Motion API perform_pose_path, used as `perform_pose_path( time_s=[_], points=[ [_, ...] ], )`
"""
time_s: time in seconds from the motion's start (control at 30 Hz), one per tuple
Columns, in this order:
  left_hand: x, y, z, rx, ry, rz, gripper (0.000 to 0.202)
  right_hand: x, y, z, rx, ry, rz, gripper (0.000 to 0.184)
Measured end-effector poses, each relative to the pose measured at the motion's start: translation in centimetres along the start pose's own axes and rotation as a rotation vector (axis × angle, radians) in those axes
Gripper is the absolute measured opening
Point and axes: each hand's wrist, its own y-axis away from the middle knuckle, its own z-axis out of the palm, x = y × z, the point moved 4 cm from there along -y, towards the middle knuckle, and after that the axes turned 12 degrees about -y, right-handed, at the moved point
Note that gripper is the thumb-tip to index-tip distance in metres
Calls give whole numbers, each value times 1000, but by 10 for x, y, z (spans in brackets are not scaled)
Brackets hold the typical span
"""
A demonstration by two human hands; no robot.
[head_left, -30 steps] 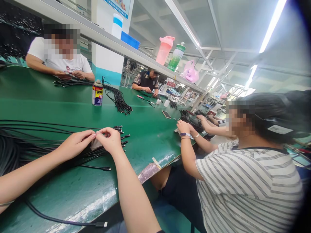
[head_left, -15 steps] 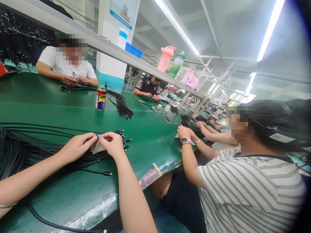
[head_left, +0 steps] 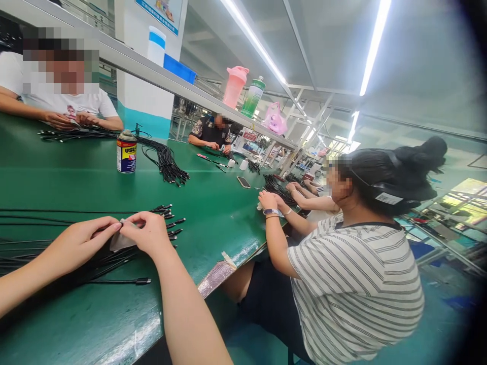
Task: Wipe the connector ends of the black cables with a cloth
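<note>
My left hand [head_left: 83,241] is closed in a pinch, thumb against forefinger. My right hand [head_left: 150,232] meets it fingertip to fingertip, also pinching. A light grey cloth [head_left: 120,243] hangs between and below the fingertips of both hands. A small dark bit shows where the tips meet; whether it is part of a cable is too small to tell. Under and behind the hands lies a bunch of black USB cables [head_left: 34,223], several of their plugs pointing right past my right hand. One cable plug [head_left: 143,281] lies apart, nearer to me.
The green table [head_left: 213,203] has a worn, taped front edge [head_left: 215,276]. A spray can [head_left: 126,152] stands beyond my hands, beside another cable bundle [head_left: 169,165]. A phone [head_left: 244,182] lies farther off. A co-worker in a striped shirt [head_left: 353,274] sits close on my right; others work opposite.
The view has swung right and come a little lower, so everything sits farther left. My hands keep the same pinch at the cloth. The plug near the front edge has left view.
</note>
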Motion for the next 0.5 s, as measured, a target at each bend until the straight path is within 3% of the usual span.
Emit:
perform_pose_path(
  time_s=[0.07, 0.5],
  points=[
    [-3, -1, 2, -43, 10, -16, 54, 2, 0, 1, 3, -3, 3, 21],
    [-10, -8, 9, -7, 146, 2, 47, 3, -2, 1, 16, 0, -3, 22]
  ],
)
